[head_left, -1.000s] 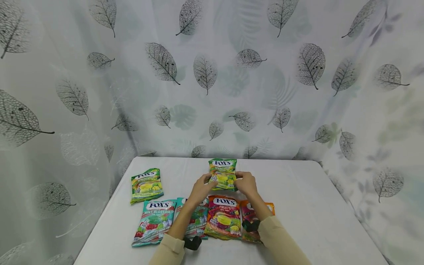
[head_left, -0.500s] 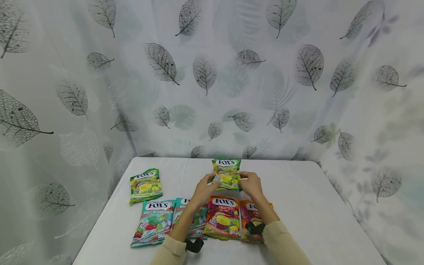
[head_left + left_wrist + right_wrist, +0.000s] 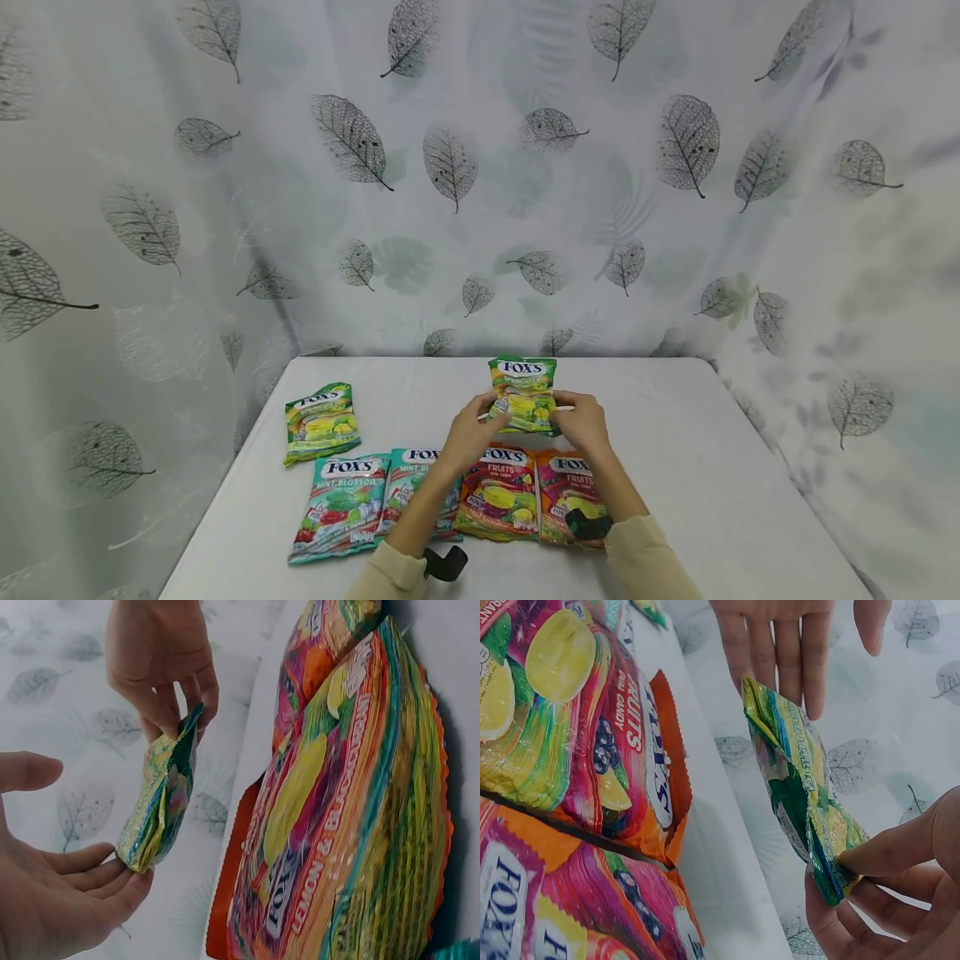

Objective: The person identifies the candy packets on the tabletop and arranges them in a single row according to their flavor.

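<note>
A green-and-yellow Fox's candy bag stands nearly upright at the back middle of the table, between both hands. My right hand pinches its right side; in the right wrist view, thumb and fingers close on the bag's corner. At the bag's left side is my left hand. Seen from the left wrist, this hand's fingers are nearly straight and touch the bag's edge, with the thumb apart from it. Whether the bag's bottom touches the table cannot be told.
A similar green bag lies at the back left. In front run two teal mint bags and two red-orange fruit bags, side by side under the forearms. A leaf-print curtain hangs behind the white table.
Both hands have moved a little to the right with the green candy bag between them. The head view has shifted slightly. The other bags lie as before.
</note>
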`<control>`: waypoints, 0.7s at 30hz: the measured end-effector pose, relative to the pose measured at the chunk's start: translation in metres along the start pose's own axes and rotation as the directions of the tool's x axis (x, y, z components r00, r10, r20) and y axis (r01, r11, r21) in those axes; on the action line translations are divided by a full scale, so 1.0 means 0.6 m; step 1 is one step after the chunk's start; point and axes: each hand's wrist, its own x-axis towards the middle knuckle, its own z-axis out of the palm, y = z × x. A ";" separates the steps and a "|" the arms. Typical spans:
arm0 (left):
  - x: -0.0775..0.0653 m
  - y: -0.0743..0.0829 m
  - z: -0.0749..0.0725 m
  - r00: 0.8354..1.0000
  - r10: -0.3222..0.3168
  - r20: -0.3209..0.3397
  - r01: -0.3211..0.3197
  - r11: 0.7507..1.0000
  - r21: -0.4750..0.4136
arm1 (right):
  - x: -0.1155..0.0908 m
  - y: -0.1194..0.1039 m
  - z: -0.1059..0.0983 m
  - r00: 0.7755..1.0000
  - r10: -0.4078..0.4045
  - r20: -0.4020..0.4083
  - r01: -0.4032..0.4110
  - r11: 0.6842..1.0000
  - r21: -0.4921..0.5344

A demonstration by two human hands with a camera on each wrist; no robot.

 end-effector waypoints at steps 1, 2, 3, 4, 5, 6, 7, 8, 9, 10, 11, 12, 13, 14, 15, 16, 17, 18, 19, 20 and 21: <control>0.000 0.000 0.002 1.000 0.007 0.002 -0.007 1.000 0.002 | -0.002 0.001 -0.003 1.000 0.001 -0.003 -0.001 1.000 -0.006; -0.001 0.001 0.005 1.000 0.009 0.003 -0.009 1.000 0.001 | -0.004 0.001 -0.007 1.000 0.004 -0.005 -0.004 1.000 -0.005; -0.001 0.001 0.008 1.000 0.014 0.006 -0.014 1.000 -0.001 | -0.006 0.002 -0.010 1.000 0.002 -0.009 -0.002 1.000 -0.011; -0.002 0.002 0.011 1.000 0.015 0.008 -0.015 1.000 -0.004 | -0.008 0.003 -0.014 1.000 -0.001 -0.011 0.001 1.000 -0.016; -0.003 0.002 0.014 1.000 0.020 0.010 -0.020 1.000 -0.006 | -0.010 0.004 -0.017 1.000 -0.002 -0.012 0.002 1.000 -0.015; -0.005 0.003 0.017 1.000 0.019 0.014 -0.018 1.000 -0.013 | -0.013 0.006 -0.021 1.000 -0.003 -0.012 0.003 1.000 -0.013; -0.006 0.004 0.019 1.000 0.017 0.018 -0.017 1.000 -0.014 | -0.015 0.006 -0.024 1.000 -0.003 -0.009 0.003 1.000 -0.007; -0.007 0.005 0.022 1.000 0.011 0.019 -0.011 1.000 -0.019 | -0.017 0.008 -0.028 1.000 0.000 -0.007 0.000 1.000 -0.001; -0.009 0.006 0.024 1.000 0.008 0.022 -0.008 1.000 -0.023 | -0.019 0.009 -0.031 1.000 0.006 -0.006 -0.006 1.000 0.005; -0.011 0.008 0.027 1.000 0.003 0.025 -0.002 1.000 -0.029 | -0.021 0.010 -0.034 1.000 0.012 -0.002 -0.012 1.000 0.012; -0.012 0.009 0.029 1.000 -0.001 0.028 0.002 0.999 -0.036 | -0.024 0.011 -0.037 1.000 0.019 0.000 -0.019 1.000 0.019; -0.014 0.011 0.032 0.999 -0.007 0.031 0.008 0.999 -0.042 | -0.026 0.013 -0.040 1.000 0.021 0.002 -0.021 1.000 0.021; -0.015 0.011 0.034 0.999 -0.008 0.032 0.010 0.999 -0.039 | -0.029 0.015 -0.042 1.000 0.024 0.003 -0.024 0.999 0.023; -0.016 0.012 0.037 0.999 -0.010 0.032 0.012 0.999 -0.040 | -0.031 0.016 -0.044 1.000 0.025 0.001 -0.025 0.999 0.023; -0.017 0.014 0.039 0.999 -0.010 0.035 0.012 0.999 -0.040 | -0.034 0.018 -0.047 1.000 0.025 0.001 -0.025 0.999 0.026; -0.019 0.015 0.041 0.999 -0.009 0.038 0.011 0.999 -0.040 | -0.037 0.020 -0.049 1.000 0.020 0.000 -0.019 0.999 0.028; -0.020 0.016 0.042 0.999 -0.008 0.040 0.009 0.999 -0.041 | -0.039 0.022 -0.051 1.000 0.015 -0.001 -0.015 0.999 0.033; -0.021 0.017 0.044 0.999 -0.004 0.043 0.006 0.999 -0.041 | -0.041 0.024 -0.054 1.000 0.011 -0.001 -0.011 0.999 0.036; -0.023 0.018 0.045 0.999 -0.002 0.047 0.004 0.999 -0.042 | -0.044 0.026 -0.056 1.000 0.010 -0.001 -0.010 0.999 0.036; -0.025 0.020 0.047 0.999 0.000 0.052 0.002 0.999 -0.047 | -0.047 0.028 -0.058 1.000 0.008 0.002 -0.008 0.999 0.036; -0.026 0.022 0.048 0.998 0.004 0.057 -0.001 0.999 -0.053 | -0.049 0.029 -0.061 1.000 0.005 0.004 -0.005 0.999 0.034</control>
